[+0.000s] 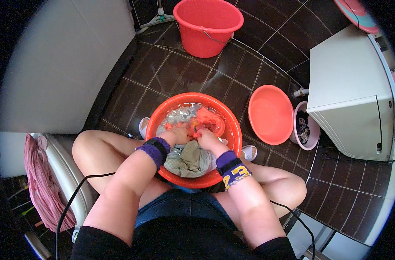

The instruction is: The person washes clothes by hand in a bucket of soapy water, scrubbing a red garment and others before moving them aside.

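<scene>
Dark floor tiles point(180, 73) are lying under my red basin point(232, 130); I am gripping the orange garment point(210, 121) in its water, left hand point(176, 135) and right hand point(207, 139) both closed on it.

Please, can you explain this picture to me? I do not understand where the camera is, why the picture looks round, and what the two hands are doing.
There is no machine here. A person wears a wide-angle camera on the head, looking down, so straight lines bend near the edge. The two forearms come from below, each with a purple wristband. The left hand and the right hand are in an orange basin on the dark tiled floor, between the knees. Both grip an orange cloth in water; a greenish cloth lies beside it. Nearby stand a red bucket, an empty pink basin, a small pink tub holding dark cloth, and a white machine.
</scene>
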Demonstrator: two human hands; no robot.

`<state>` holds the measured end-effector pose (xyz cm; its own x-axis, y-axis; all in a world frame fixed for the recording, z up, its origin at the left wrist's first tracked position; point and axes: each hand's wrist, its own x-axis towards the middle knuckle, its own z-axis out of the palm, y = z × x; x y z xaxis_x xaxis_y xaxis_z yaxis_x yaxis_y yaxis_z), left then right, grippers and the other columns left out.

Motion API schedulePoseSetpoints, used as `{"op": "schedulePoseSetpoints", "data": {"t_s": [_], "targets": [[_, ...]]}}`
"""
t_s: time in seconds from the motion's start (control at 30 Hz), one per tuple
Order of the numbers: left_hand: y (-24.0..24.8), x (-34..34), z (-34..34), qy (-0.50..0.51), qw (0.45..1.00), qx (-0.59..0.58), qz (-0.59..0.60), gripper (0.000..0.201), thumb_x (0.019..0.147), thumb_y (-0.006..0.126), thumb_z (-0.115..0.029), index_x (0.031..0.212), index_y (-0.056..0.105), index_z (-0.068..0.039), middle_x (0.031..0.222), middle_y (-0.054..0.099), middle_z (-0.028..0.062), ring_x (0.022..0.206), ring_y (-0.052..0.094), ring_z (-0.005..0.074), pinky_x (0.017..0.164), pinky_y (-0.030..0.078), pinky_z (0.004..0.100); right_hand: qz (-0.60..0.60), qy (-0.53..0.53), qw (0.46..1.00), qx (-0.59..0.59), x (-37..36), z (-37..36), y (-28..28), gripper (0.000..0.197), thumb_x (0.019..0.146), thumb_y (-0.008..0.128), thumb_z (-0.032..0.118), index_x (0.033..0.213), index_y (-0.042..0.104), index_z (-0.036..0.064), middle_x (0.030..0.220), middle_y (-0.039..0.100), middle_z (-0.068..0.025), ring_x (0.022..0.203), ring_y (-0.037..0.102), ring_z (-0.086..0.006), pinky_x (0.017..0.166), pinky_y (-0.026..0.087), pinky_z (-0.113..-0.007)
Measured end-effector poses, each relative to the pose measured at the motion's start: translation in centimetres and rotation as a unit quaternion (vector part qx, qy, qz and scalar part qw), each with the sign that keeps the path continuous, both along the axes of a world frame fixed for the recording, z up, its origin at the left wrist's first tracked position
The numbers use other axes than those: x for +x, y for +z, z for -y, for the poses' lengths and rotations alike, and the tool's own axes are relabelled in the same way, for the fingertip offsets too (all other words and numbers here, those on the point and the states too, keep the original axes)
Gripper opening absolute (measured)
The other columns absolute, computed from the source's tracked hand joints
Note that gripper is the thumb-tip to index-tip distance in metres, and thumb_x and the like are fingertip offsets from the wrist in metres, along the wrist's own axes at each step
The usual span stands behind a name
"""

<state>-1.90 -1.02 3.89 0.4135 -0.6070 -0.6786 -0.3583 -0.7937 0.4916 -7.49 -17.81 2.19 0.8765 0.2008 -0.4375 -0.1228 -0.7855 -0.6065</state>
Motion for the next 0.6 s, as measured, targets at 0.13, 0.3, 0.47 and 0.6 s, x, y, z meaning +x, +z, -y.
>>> {"op": "schedulePoseSetpoints", "data": {"t_s": [0.13,0.3,0.47,0.6], "targets": [[-2.2,-0.2,0.2,0.015,1.000,0.012,0.008,0.044,0.088,0.045,-0.041,0.117,0.059,-0.013,0.113,0.060,0.0203,0.107,0.055,0.0387,0.097,0.039,0.0453,-0.071,-0.011,0.996,-0.046,0.6,-0.9,-0.4,0.031,0.082,0.051,0.017,0.106,0.060,-0.0002,0.112,0.059,-0.0231,0.104,0.056,-0.0376,0.091,0.044,-0.043],[-0.1,-0.4,0.5,0.069,0.993,0.012,0.098,0.045,0.080,0.054,-0.040,0.110,0.063,-0.007,0.109,0.062,0.0196,0.103,0.059,0.0326,0.090,0.046,0.0406,-0.042,-0.036,0.998,-0.003,0.3,0.2,0.0,0.032,0.083,0.050,0.023,0.106,0.063,0.0051,0.105,0.062,-0.0232,0.101,0.059,-0.0380,0.087,0.046,-0.043],[3.9,1.5,-2.3,0.224,0.965,-0.118,0.063,0.043,0.074,0.066,-0.032,0.101,0.060,0.001,0.098,0.065,0.0203,0.093,0.063,0.0327,0.080,0.049,0.0399,0.077,-0.122,0.987,0.065,0.2,1.4,5.5,0.020,0.081,0.062,0.017,0.094,0.066,0.0024,0.082,0.066,-0.0161,0.081,0.065,-0.0267,0.074,0.050,-0.035],[9.4,1.1,0.0,0.250,0.916,-0.296,0.098,0.039,0.071,0.071,-0.021,0.101,0.055,-0.001,0.089,0.064,0.0185,0.086,0.063,0.0308,0.075,0.049,0.0395,0.216,-0.116,0.944,0.220,1.0,1.0,10.1,0.020,0.077,0.067,0.015,0.094,0.066,0.0041,0.114,0.059,-0.0145,0.109,0.054,-0.0298,0.095,0.042,-0.038]]}}
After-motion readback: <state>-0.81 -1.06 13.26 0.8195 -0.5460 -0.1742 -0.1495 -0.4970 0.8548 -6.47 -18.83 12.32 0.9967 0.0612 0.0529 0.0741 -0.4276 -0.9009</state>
